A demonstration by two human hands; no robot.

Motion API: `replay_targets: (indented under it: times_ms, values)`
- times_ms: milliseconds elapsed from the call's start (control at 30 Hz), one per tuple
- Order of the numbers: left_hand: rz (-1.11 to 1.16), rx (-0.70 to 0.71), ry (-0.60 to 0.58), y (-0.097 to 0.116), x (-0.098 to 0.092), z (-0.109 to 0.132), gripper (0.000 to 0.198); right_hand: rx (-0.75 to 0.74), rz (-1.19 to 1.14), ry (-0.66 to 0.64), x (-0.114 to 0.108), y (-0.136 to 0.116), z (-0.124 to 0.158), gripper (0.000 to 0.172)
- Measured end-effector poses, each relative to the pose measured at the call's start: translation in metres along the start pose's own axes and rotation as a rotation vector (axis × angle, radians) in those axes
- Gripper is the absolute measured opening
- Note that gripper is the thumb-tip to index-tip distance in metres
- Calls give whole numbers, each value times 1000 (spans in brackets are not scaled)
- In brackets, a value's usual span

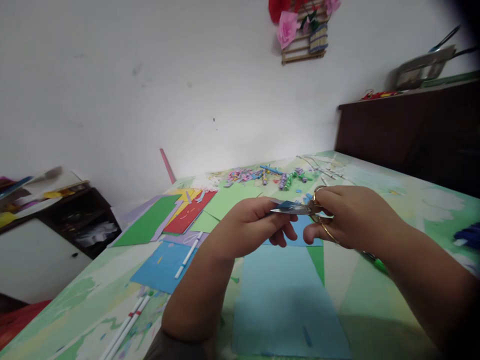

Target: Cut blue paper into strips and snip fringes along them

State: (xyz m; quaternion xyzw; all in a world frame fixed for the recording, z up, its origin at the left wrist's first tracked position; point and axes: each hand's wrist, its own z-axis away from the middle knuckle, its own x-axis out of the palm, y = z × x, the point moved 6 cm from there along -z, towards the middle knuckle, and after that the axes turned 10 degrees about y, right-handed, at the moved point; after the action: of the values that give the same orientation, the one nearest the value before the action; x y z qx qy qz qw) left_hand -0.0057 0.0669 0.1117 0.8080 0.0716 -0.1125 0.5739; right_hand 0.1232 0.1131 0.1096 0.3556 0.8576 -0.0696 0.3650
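Note:
Scissors with gold-coloured handles (330,234) are gripped in my right hand (354,212), a thumb and fingers at the loops. Their blades point left, toward my left hand (247,225). A small piece of blue paper (287,204) is pinched between the thumb and fingers of that left hand. Blades and paper overlap; I cannot tell whether the blades are open on it. Below both hands a light blue sheet (285,300) lies on the table, with a brighter blue sheet (303,230) partly hidden behind my fingers.
Green (146,220), red (191,212) and blue sheets (155,265) lie left on the patterned tablecloth (86,300). White sticks (127,327) rest at front left. Curled paper strips (287,180) and scraps (243,175) lie toward the wall. A dark cabinet (408,135) stands at right.

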Motion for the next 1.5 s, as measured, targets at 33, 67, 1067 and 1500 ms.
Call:
replay_targets:
  times_ms: [33, 67, 1067, 1500]
  values:
    - [-34, 9, 7, 0, -1, -1, 14, 13, 3, -12, 0, 1, -1, 54]
    - [-70, 23, 15, 0, -1, -2, 16, 23, 3, -24, 1, 1, -1, 52]
    - [-555, 330, 284, 9, 6, 0, 18, 70, -133, -155, 3, -4, 0, 48]
    - [-308, 134, 171, 4, 6, -2, 23, 28, -51, -148, 4, -4, 0, 43]
